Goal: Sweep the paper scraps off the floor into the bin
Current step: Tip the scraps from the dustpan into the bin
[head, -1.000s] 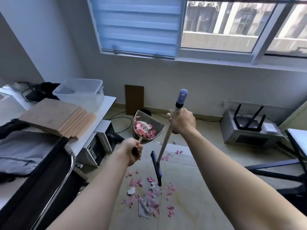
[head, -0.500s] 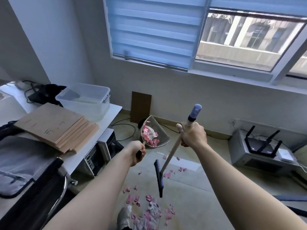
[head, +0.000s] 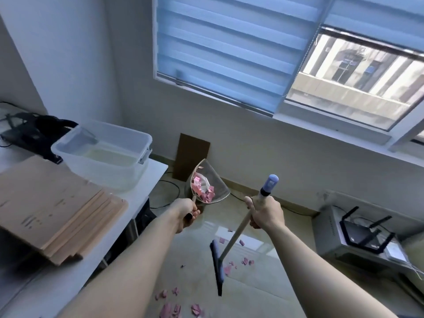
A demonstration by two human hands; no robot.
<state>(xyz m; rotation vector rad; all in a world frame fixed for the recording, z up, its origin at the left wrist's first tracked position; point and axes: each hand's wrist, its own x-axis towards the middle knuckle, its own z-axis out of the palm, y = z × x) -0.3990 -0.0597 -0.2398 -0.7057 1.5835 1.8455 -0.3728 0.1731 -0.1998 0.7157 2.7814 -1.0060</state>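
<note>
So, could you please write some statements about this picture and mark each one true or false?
1. The left hand holds the dustpan by its handle. True.
2. The dustpan is empty. False: pink scraps lie in it.
3. The right hand grips the broom by its handle. True.
4. The floor is free of scraps. False: floor scraps lie on the floor near the broom head.
5. The clear box stands on the floor. False: the clear box stands on the white table.

Pink paper scraps (head: 229, 269); blue broom head (head: 217, 265), pale handle (head: 237, 235); dustpan (head: 210, 187) perhaps grey; blue-striped blind (head: 229, 47).
</note>
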